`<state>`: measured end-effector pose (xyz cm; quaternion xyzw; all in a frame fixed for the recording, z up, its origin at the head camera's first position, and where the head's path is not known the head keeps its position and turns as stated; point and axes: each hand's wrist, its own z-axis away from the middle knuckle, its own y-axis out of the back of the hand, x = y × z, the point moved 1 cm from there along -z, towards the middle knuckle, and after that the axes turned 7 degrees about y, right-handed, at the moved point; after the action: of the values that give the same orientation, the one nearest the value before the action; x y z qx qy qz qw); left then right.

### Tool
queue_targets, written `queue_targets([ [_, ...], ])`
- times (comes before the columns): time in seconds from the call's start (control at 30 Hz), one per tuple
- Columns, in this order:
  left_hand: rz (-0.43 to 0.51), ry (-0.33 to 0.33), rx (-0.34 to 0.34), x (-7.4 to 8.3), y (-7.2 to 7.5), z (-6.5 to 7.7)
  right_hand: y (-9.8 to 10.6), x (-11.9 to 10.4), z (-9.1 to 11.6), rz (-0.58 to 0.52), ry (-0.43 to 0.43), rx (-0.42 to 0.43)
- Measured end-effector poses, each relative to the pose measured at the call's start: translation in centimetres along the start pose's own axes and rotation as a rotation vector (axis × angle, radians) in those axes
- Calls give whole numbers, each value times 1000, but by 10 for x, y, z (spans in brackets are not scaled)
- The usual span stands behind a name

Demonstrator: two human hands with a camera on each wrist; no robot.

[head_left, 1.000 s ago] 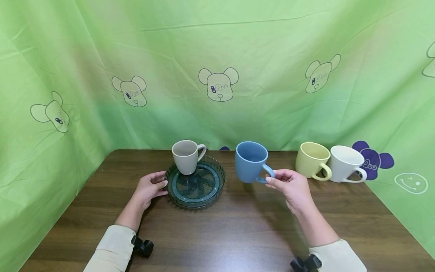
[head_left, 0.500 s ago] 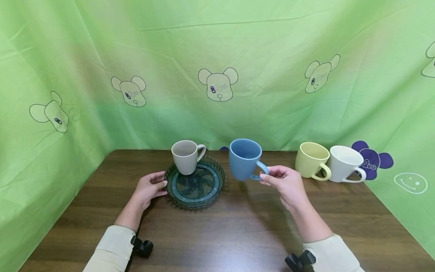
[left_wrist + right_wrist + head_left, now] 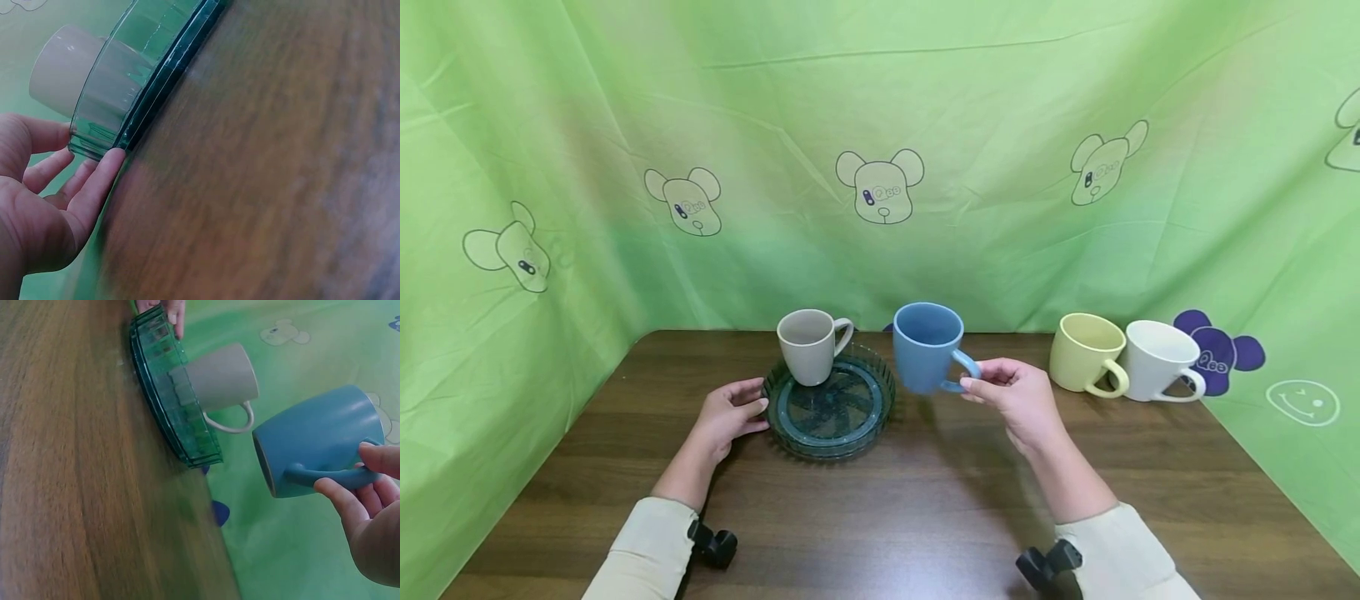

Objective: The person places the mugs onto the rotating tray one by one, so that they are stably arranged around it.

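A round green see-through dish (image 3: 835, 425) with a ribbed wall lies on the wooden table. Inside it, toward the back left, a grey mug (image 3: 808, 350) stands upright with its handle to the right. My left hand (image 3: 730, 417) rests its spread fingertips against the dish's left side, reaching from rim to base in the left wrist view. My right hand (image 3: 1015, 400) pinches the handle of a blue mug (image 3: 925, 354) between thumb and fingers. That mug hangs upright above the table, just right of the dish, its base apart from the dish in the right wrist view.
A yellow mug (image 3: 1086, 354) and a white mug (image 3: 1157, 362) stand side by side at the back right, handles to the right. A green curtain (image 3: 880, 100) with bear prints hangs close behind the table (image 3: 880, 533).
My right hand has carried the blue mug left and slightly up, nearer to the dish. The left hand, dish and grey mug hold their places.
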<state>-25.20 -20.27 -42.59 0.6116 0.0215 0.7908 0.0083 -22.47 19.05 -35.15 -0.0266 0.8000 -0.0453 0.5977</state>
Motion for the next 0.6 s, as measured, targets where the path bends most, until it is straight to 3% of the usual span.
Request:
queue_targets([
  [0.6, 4, 1, -8, -1, 1, -1, -20, 7, -14, 9, -31, 4],
])
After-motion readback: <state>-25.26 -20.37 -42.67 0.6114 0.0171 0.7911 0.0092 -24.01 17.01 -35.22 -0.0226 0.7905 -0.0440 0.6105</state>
